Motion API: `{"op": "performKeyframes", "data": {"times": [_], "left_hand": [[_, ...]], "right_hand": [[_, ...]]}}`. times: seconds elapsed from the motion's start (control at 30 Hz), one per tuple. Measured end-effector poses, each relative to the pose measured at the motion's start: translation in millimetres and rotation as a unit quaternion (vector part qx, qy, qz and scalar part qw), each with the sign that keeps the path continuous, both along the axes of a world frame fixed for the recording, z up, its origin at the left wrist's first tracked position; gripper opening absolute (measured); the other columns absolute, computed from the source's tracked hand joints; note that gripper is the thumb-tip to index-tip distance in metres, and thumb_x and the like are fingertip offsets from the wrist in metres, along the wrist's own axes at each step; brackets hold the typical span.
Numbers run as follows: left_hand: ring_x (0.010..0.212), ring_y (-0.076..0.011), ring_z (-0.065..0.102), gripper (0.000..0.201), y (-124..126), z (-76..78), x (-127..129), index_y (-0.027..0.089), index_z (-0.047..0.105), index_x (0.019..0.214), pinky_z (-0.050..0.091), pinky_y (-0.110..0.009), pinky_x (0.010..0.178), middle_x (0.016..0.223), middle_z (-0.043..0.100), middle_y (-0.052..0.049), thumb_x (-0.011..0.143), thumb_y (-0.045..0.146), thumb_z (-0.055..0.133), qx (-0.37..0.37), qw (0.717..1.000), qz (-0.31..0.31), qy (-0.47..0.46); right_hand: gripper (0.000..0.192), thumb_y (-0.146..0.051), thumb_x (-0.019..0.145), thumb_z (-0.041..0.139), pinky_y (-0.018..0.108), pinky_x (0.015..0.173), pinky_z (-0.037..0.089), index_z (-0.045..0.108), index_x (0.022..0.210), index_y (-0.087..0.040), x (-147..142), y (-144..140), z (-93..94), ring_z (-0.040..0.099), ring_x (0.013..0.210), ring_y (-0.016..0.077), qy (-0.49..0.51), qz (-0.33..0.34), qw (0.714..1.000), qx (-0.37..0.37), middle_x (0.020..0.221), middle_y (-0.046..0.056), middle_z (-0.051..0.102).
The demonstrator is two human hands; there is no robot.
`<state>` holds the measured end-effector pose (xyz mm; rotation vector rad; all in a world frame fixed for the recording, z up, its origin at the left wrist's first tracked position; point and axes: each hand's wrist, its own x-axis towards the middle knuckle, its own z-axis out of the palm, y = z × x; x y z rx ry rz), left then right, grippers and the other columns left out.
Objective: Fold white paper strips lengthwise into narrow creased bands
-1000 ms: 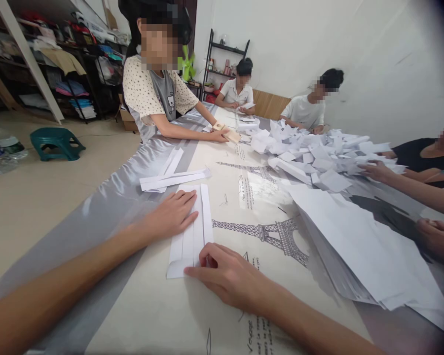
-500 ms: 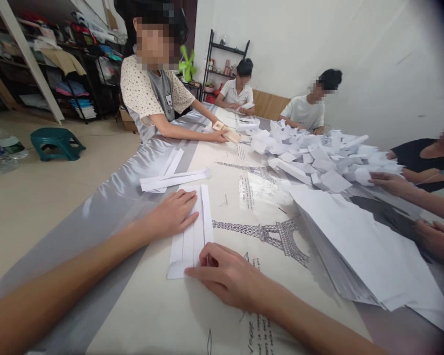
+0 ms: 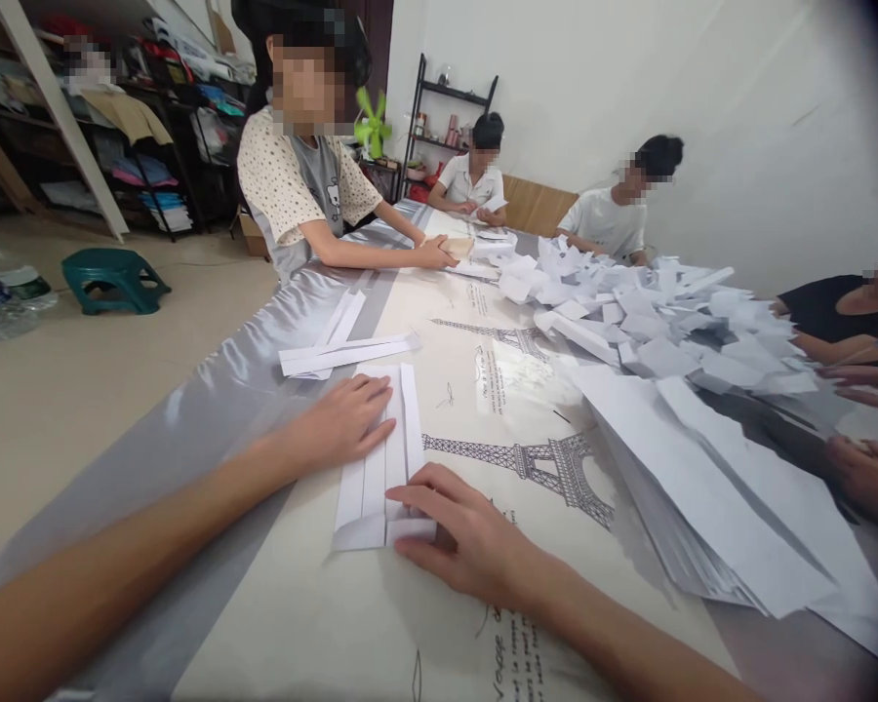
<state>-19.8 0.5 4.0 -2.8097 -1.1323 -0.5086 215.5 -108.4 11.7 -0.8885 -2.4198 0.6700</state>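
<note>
A white sheet of paper point(image 3: 373, 487), folded lengthwise with raised creases, lies on the table in front of me. My left hand point(image 3: 347, 421) rests flat across its far left part, fingers stretched out. At the near right corner is my right hand point(image 3: 450, 522), its thumb and index finger spread apart over the turned-up near end. The index fingertip touches the paper's middle. Just beyond my left hand lie folded white paper strips point(image 3: 347, 353), one crossing the others.
A stack of white paper sheets point(image 3: 702, 487) lies to the right, with a heap of folded papers point(image 3: 629, 312) behind it. Several people sit or stand around the table. One, in a dotted-sleeve top point(image 3: 278, 180), holds a pale block-like object. A green stool point(image 3: 115, 278) stands on the floor.
My right hand has opened from its curled pinch at the near edge and shifted slightly right. Another person's hand has drawn back right from the heap, and the stack's top sheet looks shifted.
</note>
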Motion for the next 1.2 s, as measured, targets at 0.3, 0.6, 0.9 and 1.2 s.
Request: {"op": "performKeyframes", "data": {"times": [0.3, 0.6, 0.9, 1.2], "left_hand": [[0.132, -0.0326, 0.053, 0.044, 0.2, -0.2, -2.2, 0.009, 0.060, 0.131, 0.042, -0.050, 0.111, 0.140, 0.061, -0.019, 0.105, 0.038, 0.041, -0.002, 1.000, -0.009, 0.002], [0.132, -0.0331, 0.054, 0.044, -3.7, 2.7, -0.7, 0.007, 0.059, 0.133, 0.044, -0.049, 0.111, 0.140, 0.061, -0.019, 0.105, 0.035, 0.042, 0.023, 1.000, 0.003, 0.018], [0.129, -0.0311, 0.055, 0.037, 0.9, -9.4, -0.4, 0.010, 0.059, 0.132, 0.044, -0.048, 0.109, 0.139, 0.061, -0.017, 0.105, 0.031, 0.043, 0.047, 0.999, -0.004, -0.022], [0.095, -0.0199, 0.062, 0.017, -22.8, 27.1, 10.2, 0.019, 0.066, 0.102, 0.050, -0.032, 0.086, 0.099, 0.068, -0.006, 0.103, 0.025, 0.049, -0.109, 0.968, -0.191, -0.119]], "right_hand": [[0.009, -0.022, 0.095, 0.065, 0.032, 0.082, 0.054, 0.069, 0.103, -0.019, 0.0, 2.1, 1.7, 0.058, 0.096, 0.0182, 0.028, 0.018, 0.999, -0.017, 0.104, 0.006, 0.062], [0.021, -0.021, 0.103, 0.050, 0.028, 0.074, 0.051, 0.069, 0.097, -0.018, -4.6, -2.1, -0.2, 0.058, 0.083, 0.0154, -0.034, 0.057, 0.993, 0.097, 0.096, 0.005, 0.064], [0.020, -0.008, 0.102, 0.043, 0.029, 0.071, 0.047, 0.059, 0.092, -0.017, -8.6, -6.5, -5.5, 0.052, 0.078, 0.0161, -0.149, 0.047, 0.968, 0.198, 0.094, 0.004, 0.063], [0.021, -0.016, 0.104, 0.045, 0.030, 0.065, 0.049, 0.060, 0.090, -0.017, 10.6, 17.2, -3.8, 0.057, 0.076, 0.0182, -0.101, -0.029, 0.976, 0.192, 0.089, 0.005, 0.061]]}}
